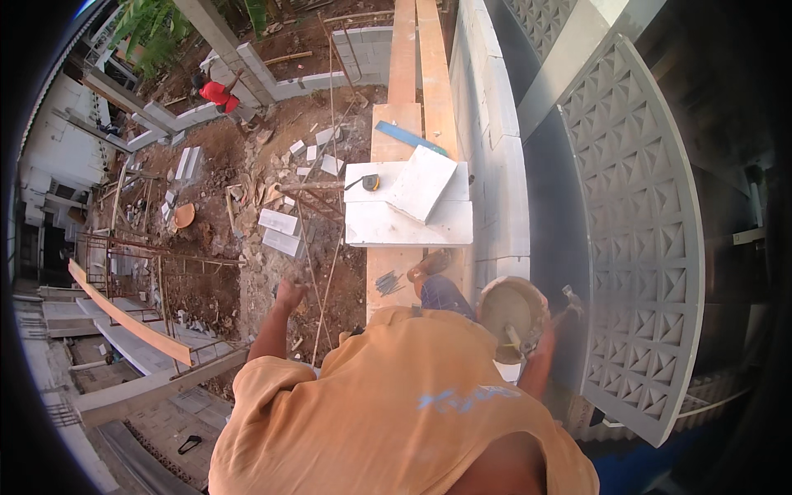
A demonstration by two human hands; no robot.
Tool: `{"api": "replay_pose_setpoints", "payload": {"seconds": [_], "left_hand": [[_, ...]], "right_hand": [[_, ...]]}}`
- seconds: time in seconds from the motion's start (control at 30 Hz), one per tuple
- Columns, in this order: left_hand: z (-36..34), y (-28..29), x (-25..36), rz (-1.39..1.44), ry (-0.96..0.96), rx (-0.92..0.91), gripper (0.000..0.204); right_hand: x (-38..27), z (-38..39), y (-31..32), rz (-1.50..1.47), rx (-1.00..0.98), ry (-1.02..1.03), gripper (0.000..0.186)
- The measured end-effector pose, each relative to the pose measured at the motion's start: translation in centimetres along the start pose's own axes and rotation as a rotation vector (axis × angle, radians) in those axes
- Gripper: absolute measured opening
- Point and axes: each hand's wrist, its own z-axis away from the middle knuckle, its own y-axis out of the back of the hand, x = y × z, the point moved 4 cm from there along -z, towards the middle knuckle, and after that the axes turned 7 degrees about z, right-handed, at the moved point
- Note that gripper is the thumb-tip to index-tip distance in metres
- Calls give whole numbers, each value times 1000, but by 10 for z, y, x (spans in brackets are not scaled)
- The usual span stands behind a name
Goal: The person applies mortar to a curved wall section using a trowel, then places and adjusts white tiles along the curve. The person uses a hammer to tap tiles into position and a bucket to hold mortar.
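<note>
My left hand (290, 294) hangs out to the left, over the ground far below. Its fingers are too small and turned away to read. On the right, my right hand (570, 302) is beside the rim of a round bucket (539, 307), blurred against the grey wall; its grip does not show clearly. Grey mortar (499, 309) lies in the bucket, with a pale handle (512, 337) sticking up from it. Ahead of me, white blocks (404, 224) rest on the planks, one cut piece (422, 183) lying askew on top. A tape measure (371, 182) sits on them.
A blue long tool (411, 139) lies behind the blocks on the wooden planks (396, 124). My foot (431, 263) stands near a small grey heap (388, 283). A white block wall (495, 165) and patterned panel (639, 239) border the right. Below left, a person in red (219, 93) stands among rubble.
</note>
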Motion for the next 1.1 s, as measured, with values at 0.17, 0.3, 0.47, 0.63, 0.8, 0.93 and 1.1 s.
{"api": "replay_pose_setpoints", "payload": {"seconds": [0.17,0.3,0.47,0.63,0.8,0.93,1.1], "left_hand": [[-38,25,-6,-255,111,-63,38],[-69,30,36,-152,242,-51,36],[-98,19,99,-223,162,-132,36],[-152,24,169,-312,-34,-172,32],[-259,27,262,-302,-237,-89,24],[-290,30,392,-342,-367,-134,34],[-364,21,473,-296,-466,-160,36]], "right_hand": [[52,-22,40,-63,89,-212,45],[24,14,13,219,69,55,50],[14,-12,-21,41,105,-79,52],[8,-34,-55,-56,99,-137,53],[8,-41,-86,-140,112,-128,54],[7,-39,-118,-151,104,-81,55],[-2,-90,-141,-166,209,-79,57]]}}
